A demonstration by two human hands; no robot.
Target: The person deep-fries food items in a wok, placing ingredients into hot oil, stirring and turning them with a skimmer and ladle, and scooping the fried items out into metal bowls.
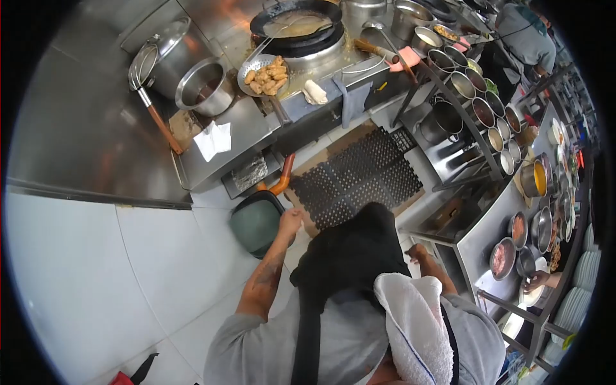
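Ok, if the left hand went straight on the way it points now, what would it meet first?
Probably the black floor mat: the line from the left hand seems to pass right of the orange handle. The hand's height above the floor is unclear.

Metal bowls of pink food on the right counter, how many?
2: a lower bowl in the picture, and an upper bowl just above it, slightly right. Others may be hidden farther along the counter.
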